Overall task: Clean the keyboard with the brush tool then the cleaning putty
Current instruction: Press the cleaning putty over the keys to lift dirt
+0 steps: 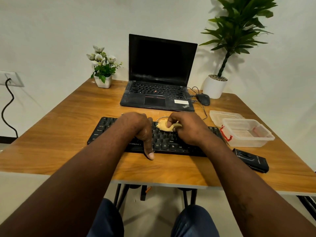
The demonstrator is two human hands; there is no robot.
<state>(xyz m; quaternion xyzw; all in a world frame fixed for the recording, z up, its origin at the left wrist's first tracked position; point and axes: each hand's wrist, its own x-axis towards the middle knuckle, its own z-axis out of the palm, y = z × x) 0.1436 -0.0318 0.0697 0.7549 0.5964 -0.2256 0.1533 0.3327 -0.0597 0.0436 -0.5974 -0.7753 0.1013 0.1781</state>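
Here, a wooden table [68, 134] carries everything, and a black Zebronics keyboard [164, 142] lies near its front edge. Behind the keyboard and to its right, a tall leafy plant in a white pot [236, 31] stands at the wall. Straight behind the keyboard sits an open ThinkPad laptop [160, 65], its screen dark and its deck dusty. Just right of the keyboard is a clear plastic container [248, 134] with a red latch, and its lid [220, 115] lies behind it.

Behind the keyboard to the left stands a small white pot of white flowers [103, 69]. A flat black case [250, 159] lies to the keyboard's right, nearer the table's front edge.

The left hand [135, 127] lies across the middle of the keyboard, thumb reaching over the near edge onto the table. Its fingers bend out of sight at the far edge, so I cannot tell whether they clasp it. The right hand [188, 129] is over the keyboard's right half. A black wired mouse [203, 99] sits behind the keyboard's right end.

The yellow cleaning putty [163, 126] rests on the keyboard's upper rows, pinched in the right hand's fingertips.
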